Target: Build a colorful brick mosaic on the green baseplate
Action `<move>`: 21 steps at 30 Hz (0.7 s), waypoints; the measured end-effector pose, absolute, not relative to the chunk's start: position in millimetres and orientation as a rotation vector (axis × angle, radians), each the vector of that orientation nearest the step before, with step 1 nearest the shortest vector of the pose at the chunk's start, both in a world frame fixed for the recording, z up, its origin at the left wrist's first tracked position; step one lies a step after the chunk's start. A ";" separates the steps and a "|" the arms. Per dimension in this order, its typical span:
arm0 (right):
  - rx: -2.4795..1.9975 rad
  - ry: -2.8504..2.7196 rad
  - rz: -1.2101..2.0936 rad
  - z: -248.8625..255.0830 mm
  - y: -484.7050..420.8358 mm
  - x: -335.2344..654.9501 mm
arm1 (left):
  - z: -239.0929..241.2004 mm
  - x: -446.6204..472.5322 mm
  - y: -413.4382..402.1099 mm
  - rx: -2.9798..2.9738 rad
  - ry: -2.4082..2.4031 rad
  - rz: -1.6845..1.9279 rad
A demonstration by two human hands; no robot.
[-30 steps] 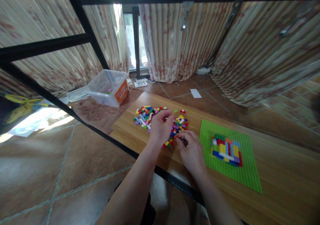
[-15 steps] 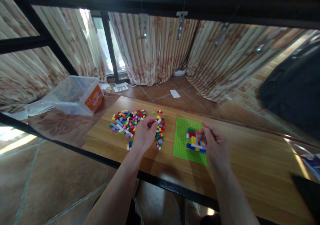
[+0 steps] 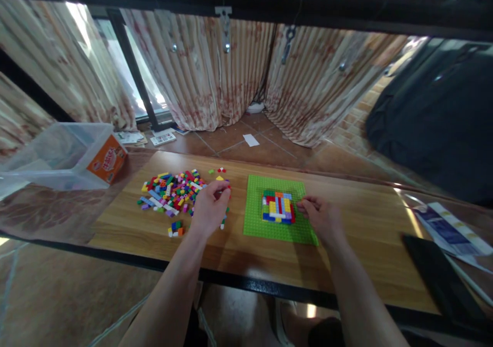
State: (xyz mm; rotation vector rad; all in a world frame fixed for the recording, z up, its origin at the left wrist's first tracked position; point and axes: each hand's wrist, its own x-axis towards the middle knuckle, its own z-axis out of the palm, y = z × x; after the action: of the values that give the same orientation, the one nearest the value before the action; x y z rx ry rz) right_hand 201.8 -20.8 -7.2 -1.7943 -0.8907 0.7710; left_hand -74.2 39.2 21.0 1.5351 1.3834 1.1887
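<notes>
A layered build of coloured toy bricks (image 3: 274, 208) sits on a green baseplate (image 3: 254, 225), with an orange brick at its far edge. My right hand (image 3: 321, 218) is just right of the build, its fingers loosely bent and a little apart; no brick shows in them. Over the right part of a pile of loose bricks (image 3: 175, 193) is my left hand (image 3: 210, 208). Its thumb and forefinger come close together in a pinch; anything between them is too small or hidden to make out. That hand covers part of the pile.
A small cluster of bricks (image 3: 176, 229) lies near the front edge of the wooden table (image 3: 370, 244). Beyond the table's left end stands a clear plastic bin (image 3: 77, 177) with an orange label. A black flat object (image 3: 442, 275) and papers (image 3: 450, 229) are at the right.
The view has turned to the right. My right hand has drawn back from the build, and the orange piece it pinched no longer shows in its fingers. My left hand stays by the pile.
</notes>
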 end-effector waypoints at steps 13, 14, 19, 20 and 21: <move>-1.772 -1.062 0.646 -26.2 -10.2 196.9 | 17.9 -68.6 42.7 1.622 1.400 1.120; -1.767 -1.053 0.653 -26.3 -10.0 196.3 | 18.2 -69.0 42.5 1.622 1.401 1.119; -1.736 -1.005 0.679 -23.6 -10.0 192.2 | 18.8 -70.9 41.2 1.598 1.397 1.129; -1.730 -0.996 0.685 -22.7 -10.2 191.2 | 18.9 -71.3 40.8 1.594 1.396 1.131; -1.720 -0.987 0.696 -21.6 -10.3 190.2 | 19.1 -71.6 40.6 1.590 1.395 1.132</move>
State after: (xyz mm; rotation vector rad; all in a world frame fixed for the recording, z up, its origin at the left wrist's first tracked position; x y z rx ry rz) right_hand 190.2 -10.3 -21.6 -1.7199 -0.9866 0.6964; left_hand -71.6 40.6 19.1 1.5902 1.3953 1.1324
